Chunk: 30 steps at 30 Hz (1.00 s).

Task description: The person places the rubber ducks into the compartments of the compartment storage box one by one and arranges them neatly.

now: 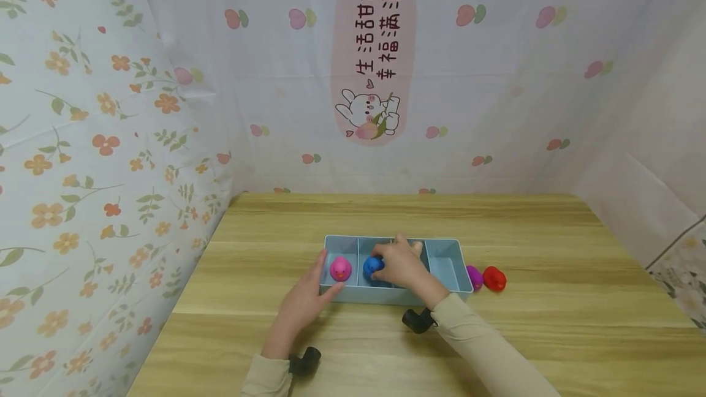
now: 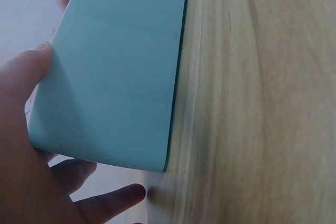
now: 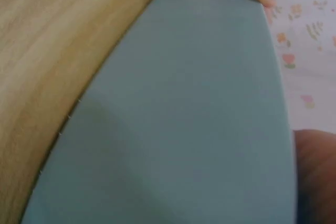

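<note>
A light blue divided box [image 1: 353, 294] stands on the table, its long side toward me. My left hand [image 1: 303, 302] grips its left end, thumb at the front rim and fingers along the end wall; the left wrist view shows the thumb [image 2: 29, 69] at the rim too. In the leftmost compartment sits a pink rubber duck [image 1: 340, 269]. My right hand [image 1: 405, 264] reaches over the front wall and pinches a blue rubber duck [image 1: 372, 266] in the second compartment. That hand covers much of the third compartment. In the right wrist view the box's front wall [image 3: 184, 103] hides the duck.
Just right of the box, a purple duck [image 1: 475, 278] and a red duck [image 1: 494, 279] lie on the wooden table [image 1: 551, 323]. The rightmost compartment [image 1: 445, 271] shows its bare floor. Patterned cloth [image 1: 276, 109] hangs behind and at both sides of the table.
</note>
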### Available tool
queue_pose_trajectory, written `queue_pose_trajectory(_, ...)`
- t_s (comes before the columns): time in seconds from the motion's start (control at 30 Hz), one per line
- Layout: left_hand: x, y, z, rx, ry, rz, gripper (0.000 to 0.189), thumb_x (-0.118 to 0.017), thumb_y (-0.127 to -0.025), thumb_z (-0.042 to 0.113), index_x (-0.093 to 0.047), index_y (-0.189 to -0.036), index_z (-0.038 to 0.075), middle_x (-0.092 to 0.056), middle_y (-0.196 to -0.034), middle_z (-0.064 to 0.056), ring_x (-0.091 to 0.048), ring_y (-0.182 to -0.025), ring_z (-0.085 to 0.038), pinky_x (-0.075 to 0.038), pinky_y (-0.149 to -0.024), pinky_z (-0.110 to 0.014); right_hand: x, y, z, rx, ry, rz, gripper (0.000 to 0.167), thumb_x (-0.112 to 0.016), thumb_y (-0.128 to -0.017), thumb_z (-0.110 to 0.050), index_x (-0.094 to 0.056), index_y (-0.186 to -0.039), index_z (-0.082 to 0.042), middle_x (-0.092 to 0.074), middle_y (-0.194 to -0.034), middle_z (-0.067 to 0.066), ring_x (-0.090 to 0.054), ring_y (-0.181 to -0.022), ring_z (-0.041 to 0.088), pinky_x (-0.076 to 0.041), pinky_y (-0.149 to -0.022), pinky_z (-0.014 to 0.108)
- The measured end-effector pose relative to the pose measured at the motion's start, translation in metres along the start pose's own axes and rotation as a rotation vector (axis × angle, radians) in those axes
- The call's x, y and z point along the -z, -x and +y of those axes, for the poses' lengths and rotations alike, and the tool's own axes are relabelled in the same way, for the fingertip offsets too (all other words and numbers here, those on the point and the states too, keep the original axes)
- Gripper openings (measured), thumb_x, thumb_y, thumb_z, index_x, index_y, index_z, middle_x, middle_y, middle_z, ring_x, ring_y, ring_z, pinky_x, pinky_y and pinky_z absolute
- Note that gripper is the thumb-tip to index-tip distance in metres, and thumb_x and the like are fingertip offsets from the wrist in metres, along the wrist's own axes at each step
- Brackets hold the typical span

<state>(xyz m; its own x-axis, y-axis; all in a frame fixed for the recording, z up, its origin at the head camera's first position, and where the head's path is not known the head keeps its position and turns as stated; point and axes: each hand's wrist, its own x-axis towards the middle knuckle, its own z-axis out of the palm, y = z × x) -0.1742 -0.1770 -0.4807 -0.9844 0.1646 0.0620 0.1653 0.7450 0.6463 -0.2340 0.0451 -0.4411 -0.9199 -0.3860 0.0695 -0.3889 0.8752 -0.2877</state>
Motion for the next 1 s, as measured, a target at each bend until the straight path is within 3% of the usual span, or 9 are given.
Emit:
queue_pose_trajectory(0.3,0.001,-0.002,0.002,-0.006,-0.017,0.003,0.081,-0.057,-0.092,0.047,-0.017,-0.154,0.014,-0.035,-0.152,-0.016,-0.039,-0.136,-0.037,-0.035,-0.109,-0.054,-0.008,-0.003,-0.003,0.000,0.059,0.029,0.035,-0.087,-0.065,-0.032,-0.073,-0.095,-0.020,-0.074,-0.091,0.002,-0.041,-0.087,0.022,-0.024,-0.066,0.041)
queue_pose_trajectory(0.63,0.003,0.001,0.004,-0.010,0.006,-0.009,0.082,-0.055,-0.092,0.052,-0.017,-0.154,0.012,-0.034,-0.152,-0.017,-0.039,-0.136,-0.036,-0.035,-0.109,-0.053,-0.005,0.002,-0.005,0.027,0.097,0.001,0.036,-0.088,-0.064,-0.035,-0.074,-0.093,-0.018,-0.073,-0.092,-0.001,-0.040,-0.085,0.020,-0.025,-0.067,0.041)
queue_pose_trajectory(0.83,0.002,-0.001,0.004,-0.004,0.004,-0.002,0.081,-0.055,-0.093,0.049,-0.017,-0.154,0.013,-0.035,-0.152,-0.017,-0.040,-0.136,-0.037,-0.035,-0.109,-0.054,0.001,0.003,-0.003,0.072,0.098,0.048,0.033,-0.080,-0.072,-0.046,-0.075,-0.090,-0.019,-0.071,-0.091,-0.003,-0.040,-0.085,0.017,-0.025,-0.067,0.040)
queue_pose_trajectory(1.0,0.001,-0.001,0.001,-0.015,-0.001,0.001,0.082,-0.055,-0.092,0.050,-0.017,-0.154,0.012,-0.036,-0.151,-0.018,-0.040,-0.136,-0.037,-0.036,-0.109,-0.054,0.004,0.005,-0.001,0.111,0.061,0.076,0.027,-0.075,-0.078,-0.044,-0.075,-0.090,-0.020,-0.072,-0.093,-0.005,-0.036,-0.080,0.015,-0.021,-0.066,0.042)
